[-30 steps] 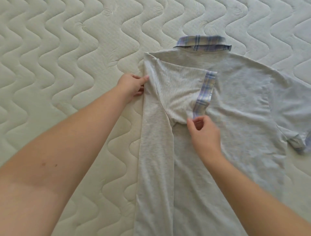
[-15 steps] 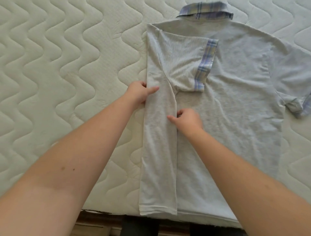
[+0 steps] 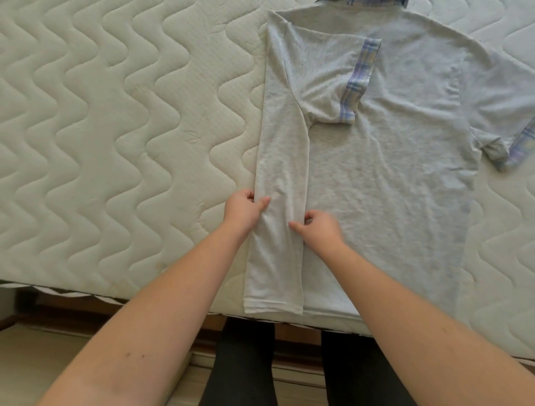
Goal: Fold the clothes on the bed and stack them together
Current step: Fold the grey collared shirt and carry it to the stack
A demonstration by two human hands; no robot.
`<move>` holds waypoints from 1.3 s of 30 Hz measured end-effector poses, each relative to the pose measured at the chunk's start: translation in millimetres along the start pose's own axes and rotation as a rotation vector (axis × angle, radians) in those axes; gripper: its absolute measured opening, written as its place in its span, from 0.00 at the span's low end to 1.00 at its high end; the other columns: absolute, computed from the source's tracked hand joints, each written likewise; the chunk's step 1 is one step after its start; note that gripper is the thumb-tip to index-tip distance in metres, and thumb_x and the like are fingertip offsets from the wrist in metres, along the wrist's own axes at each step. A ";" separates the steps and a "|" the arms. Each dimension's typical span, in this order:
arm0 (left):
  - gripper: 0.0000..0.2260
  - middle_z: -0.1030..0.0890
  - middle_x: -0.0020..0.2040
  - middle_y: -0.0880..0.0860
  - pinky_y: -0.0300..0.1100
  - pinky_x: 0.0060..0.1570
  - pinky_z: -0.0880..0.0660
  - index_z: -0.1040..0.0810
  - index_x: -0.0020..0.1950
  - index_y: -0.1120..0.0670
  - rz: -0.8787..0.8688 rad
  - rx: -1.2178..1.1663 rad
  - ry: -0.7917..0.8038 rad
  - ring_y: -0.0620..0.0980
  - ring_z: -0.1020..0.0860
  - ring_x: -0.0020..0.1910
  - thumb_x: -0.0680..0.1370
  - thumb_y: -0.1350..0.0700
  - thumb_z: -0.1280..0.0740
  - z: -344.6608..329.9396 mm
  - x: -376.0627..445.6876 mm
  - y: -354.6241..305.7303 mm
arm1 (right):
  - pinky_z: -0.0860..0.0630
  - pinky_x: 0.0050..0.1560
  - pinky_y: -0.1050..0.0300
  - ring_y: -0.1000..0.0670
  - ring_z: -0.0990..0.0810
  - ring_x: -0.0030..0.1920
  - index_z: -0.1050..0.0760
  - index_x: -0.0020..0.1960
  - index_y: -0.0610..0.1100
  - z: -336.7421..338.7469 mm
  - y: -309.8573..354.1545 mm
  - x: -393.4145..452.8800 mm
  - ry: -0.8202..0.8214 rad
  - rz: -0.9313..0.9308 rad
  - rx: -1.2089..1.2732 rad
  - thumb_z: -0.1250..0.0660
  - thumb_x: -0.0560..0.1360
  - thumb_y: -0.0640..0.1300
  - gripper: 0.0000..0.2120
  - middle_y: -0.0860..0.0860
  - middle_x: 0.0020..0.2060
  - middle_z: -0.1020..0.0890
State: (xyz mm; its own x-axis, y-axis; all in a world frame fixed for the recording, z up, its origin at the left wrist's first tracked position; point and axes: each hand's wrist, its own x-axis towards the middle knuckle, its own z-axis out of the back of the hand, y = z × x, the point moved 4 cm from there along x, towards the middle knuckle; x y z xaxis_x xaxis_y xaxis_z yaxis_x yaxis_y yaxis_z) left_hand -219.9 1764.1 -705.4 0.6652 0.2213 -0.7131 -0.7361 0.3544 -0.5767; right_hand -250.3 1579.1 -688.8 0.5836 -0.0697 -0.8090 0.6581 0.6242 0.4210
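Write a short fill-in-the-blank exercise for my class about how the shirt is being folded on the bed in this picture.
1. The grey shirt has its ____ side folded in.
2. The left hand and right hand both pinch the folded ____.
3. The sleeve cuff is trimmed in ____ fabric.
4. The shirt lies on a quilted ____.

Missing words: left; strip; plaid; mattress

Quilted cream mattress (image 3: 115, 145), pale floor (image 3: 43, 347)

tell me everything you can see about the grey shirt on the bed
The grey shirt is a pale, soft-looking knit with plaid collar and plaid sleeve cuffs. It lies flat on the quilted mattress, hem near the bed's edge. Its left side is folded inward as a long strip, that sleeve laid across the body; the other sleeve is spread out. The left hand and right hand pinch the strip's edges.
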 end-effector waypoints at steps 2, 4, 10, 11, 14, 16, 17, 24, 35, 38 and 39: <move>0.14 0.16 0.49 0.62 0.55 0.54 0.23 0.19 0.52 0.63 -0.005 0.001 -0.030 0.60 0.18 0.51 0.80 0.52 0.33 0.5 -7.0 10.0 | 0.20 0.53 0.46 0.48 0.18 0.46 0.20 0.49 0.46 -11.4 -13.1 -10.3 0.060 -0.018 0.052 0.29 0.75 0.52 0.09 0.49 0.45 0.16; 0.16 0.17 0.50 0.60 0.51 0.52 0.22 0.19 0.53 0.62 0.028 -0.079 -0.014 0.58 0.19 0.51 0.82 0.49 0.37 0.7 -13.7 16.6 | 0.20 0.53 0.45 0.48 0.18 0.46 0.20 0.47 0.48 -21.7 -25.0 -20.9 0.091 -0.026 0.082 0.29 0.75 0.51 0.07 0.50 0.44 0.16; 0.19 0.16 0.52 0.57 0.48 0.51 0.20 0.22 0.59 0.59 0.128 -0.196 0.077 0.53 0.17 0.50 0.73 0.52 0.24 -2.5 -59.9 50.6 | 0.21 0.55 0.49 0.47 0.18 0.51 0.20 0.59 0.44 -53.2 -57.0 -53.8 0.176 -0.081 0.179 0.29 0.75 0.48 0.14 0.50 0.49 0.16; 0.19 0.16 0.51 0.56 0.49 0.52 0.20 0.22 0.58 0.59 0.145 -0.169 0.078 0.53 0.17 0.50 0.72 0.52 0.23 -3.4 -68.0 59.1 | 0.21 0.56 0.47 0.46 0.18 0.52 0.21 0.60 0.44 -57.8 -61.4 -59.3 0.193 -0.098 0.210 0.28 0.75 0.48 0.15 0.48 0.51 0.16; 0.11 0.16 0.50 0.56 0.46 0.47 0.19 0.20 0.51 0.55 0.193 -0.191 0.073 0.51 0.17 0.47 0.73 0.53 0.24 -6.2 -86.9 83.8 | 0.20 0.56 0.47 0.48 0.18 0.52 0.23 0.60 0.46 -66.1 -72.5 -74.4 0.233 -0.112 0.289 0.27 0.74 0.49 0.17 0.50 0.52 0.17; 0.05 0.15 0.51 0.56 0.43 0.44 0.20 0.20 0.49 0.52 0.207 -0.252 0.085 0.49 0.17 0.46 0.76 0.53 0.27 -6.7 -94.3 94.4 | 0.20 0.56 0.50 0.49 0.18 0.52 0.23 0.62 0.45 -70.7 -79.3 -82.8 0.281 -0.115 0.357 0.27 0.74 0.48 0.18 0.51 0.53 0.17; 0.04 0.15 0.52 0.55 0.43 0.46 0.20 0.19 0.50 0.52 0.205 -0.282 0.094 0.49 0.17 0.48 0.78 0.53 0.29 -6.1 -96.0 98.4 | 0.20 0.54 0.53 0.50 0.18 0.52 0.23 0.63 0.45 -73.5 -81.8 -87.4 0.309 -0.124 0.391 0.28 0.75 0.47 0.18 0.51 0.53 0.17; 0.15 0.16 0.54 0.53 0.45 0.53 0.20 0.22 0.62 0.56 0.286 -0.269 0.291 0.50 0.17 0.52 0.77 0.51 0.29 -2.2 -113.7 124.8 | 0.20 0.57 0.53 0.49 0.19 0.57 0.25 0.65 0.45 -97.4 -84.4 -104.6 0.455 -0.182 0.687 0.32 0.79 0.44 0.15 0.50 0.58 0.18; 0.13 0.17 0.57 0.54 0.47 0.54 0.20 0.23 0.62 0.54 0.387 -0.449 0.340 0.52 0.18 0.57 0.83 0.50 0.38 5.0 -142.4 144.8 | 0.19 0.46 0.60 0.51 0.15 0.51 0.28 0.68 0.44 -94.6 -87.3 -113.9 0.487 -0.242 0.637 0.34 0.80 0.42 0.17 0.49 0.57 0.18; 0.10 0.19 0.60 0.56 0.45 0.54 0.20 0.26 0.61 0.52 0.277 -0.269 0.311 0.49 0.18 0.54 0.81 0.51 0.35 2.7 -149.0 141.5 | 0.19 0.46 0.58 0.50 0.15 0.50 0.28 0.66 0.44 -95.5 -88.7 -117.8 0.486 -0.303 0.738 0.35 0.80 0.42 0.15 0.47 0.56 0.17; 0.10 0.20 0.61 0.55 0.45 0.54 0.20 0.28 0.63 0.50 0.253 -0.254 0.287 0.48 0.19 0.54 0.82 0.54 0.35 3.1 -151.5 140.3 | 0.19 0.45 0.56 0.49 0.15 0.50 0.27 0.65 0.44 -95.2 -87.0 -119.6 0.471 -0.330 0.814 0.35 0.80 0.43 0.14 0.46 0.55 0.16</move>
State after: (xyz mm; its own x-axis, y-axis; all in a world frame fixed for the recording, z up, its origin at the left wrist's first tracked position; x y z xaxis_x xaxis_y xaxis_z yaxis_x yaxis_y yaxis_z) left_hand -423.6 1783.2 -677.0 0.4251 -0.0014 -0.9051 -0.9022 0.0798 -0.4239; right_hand -422.7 1607.2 -667.7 0.1808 0.2822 -0.9422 0.9819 -0.1075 0.1562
